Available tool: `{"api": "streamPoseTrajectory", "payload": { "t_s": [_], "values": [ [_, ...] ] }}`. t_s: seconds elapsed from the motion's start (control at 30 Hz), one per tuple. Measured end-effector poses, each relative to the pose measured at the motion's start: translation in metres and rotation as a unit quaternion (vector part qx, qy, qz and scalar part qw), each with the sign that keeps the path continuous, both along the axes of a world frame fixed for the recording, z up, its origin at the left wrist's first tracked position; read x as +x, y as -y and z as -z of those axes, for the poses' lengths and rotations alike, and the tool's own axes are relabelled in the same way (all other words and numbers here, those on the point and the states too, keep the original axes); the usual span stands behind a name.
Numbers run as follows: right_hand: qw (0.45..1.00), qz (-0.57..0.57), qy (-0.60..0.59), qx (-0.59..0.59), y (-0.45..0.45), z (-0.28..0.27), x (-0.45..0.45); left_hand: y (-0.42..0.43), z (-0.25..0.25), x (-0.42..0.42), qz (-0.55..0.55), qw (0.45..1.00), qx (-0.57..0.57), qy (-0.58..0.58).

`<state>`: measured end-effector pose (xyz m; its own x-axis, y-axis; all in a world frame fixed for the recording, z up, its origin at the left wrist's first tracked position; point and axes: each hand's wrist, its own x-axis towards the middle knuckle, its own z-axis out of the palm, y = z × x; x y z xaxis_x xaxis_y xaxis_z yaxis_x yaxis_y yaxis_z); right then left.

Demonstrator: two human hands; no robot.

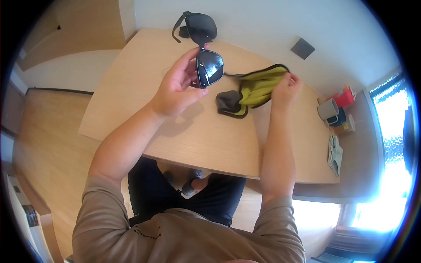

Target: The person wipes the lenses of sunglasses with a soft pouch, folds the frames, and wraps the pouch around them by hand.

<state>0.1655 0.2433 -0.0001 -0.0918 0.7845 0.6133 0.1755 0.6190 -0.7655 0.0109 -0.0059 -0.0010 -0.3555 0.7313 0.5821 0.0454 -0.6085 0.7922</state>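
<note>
My left hand (175,85) is closed on a pair of dark sunglasses (210,68), raised over the table. Its fingers and thumb grip the near lens, which reflects light. The far lens points toward the wall, and one temple arm sticks out beside it. To the right, my right hand (287,90) pinches the upper corner of a yellow-green cloth (259,87) with black edging. This cloth is partly lifted and sags toward the tabletop. A folded grey part (228,101) lies at its lower left end. My right fingertips are partly hidden.
The light wood table (210,144) meets a white wall bearing a dark socket plate (303,48). On the right stand a grey mug (328,109), a red item (345,96) and other small things. A pale flat item (335,155) lies near the right edge.
</note>
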Motion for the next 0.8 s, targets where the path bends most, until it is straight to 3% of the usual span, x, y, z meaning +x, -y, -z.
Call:
{"api": "streamPoseTrajectory", "payload": {
  "t_s": [0.13, 0.23, 0.3, 0.37, 0.47, 0.57, 0.67, 0.7, 0.8],
  "values": [
    [0.972, -0.079, -0.216, -0.044, 0.024, -0.023, 0.003, 0.004, 0.0, -0.001, -0.005, 1.0, -0.016, -0.011],
    [0.972, -0.145, -0.185, 0.014, 0.034, -0.011, -0.004, 0.002, 0.001, -0.001, -0.009, 1.0, -0.014, -0.018],
    [0.949, -0.287, -0.131, 0.004, 0.05, -0.004, -0.012, 0.001, 0.001, -0.001, -0.012, 1.0, -0.01, -0.018],
    [0.916, -0.39, 0.094, -0.033, 0.062, 0.0, -0.011, 0.001, 0.001, 0.0, -0.014, 1.0, -0.005, -0.01],
    [0.8, -0.487, 0.347, -0.055, 0.073, -0.004, -0.013, 0.0, 0.003, -0.001, -0.021, 0.999, 0.012, -0.021],
    [0.838, -0.412, 0.357, -0.026, 0.076, -0.005, -0.014, 0.0, 0.002, -0.002, -0.019, 1.0, 0.005, -0.011],
    [0.874, -0.354, 0.319, 0.095, 0.07, 0.0, -0.014, 0.001, 0.002, -0.002, -0.009, 1.0, 0.001, -0.008],
    [0.865, -0.325, 0.352, 0.149, 0.069, -0.001, -0.014, 0.002, 0.002, -0.002, -0.006, 1.0, -0.005, -0.008],
    [0.863, -0.253, 0.412, 0.146, 0.072, 0.012, -0.016, 0.002, 0.002, -0.001, 0.001, 1.0, -0.013, -0.013]
  ]
}}
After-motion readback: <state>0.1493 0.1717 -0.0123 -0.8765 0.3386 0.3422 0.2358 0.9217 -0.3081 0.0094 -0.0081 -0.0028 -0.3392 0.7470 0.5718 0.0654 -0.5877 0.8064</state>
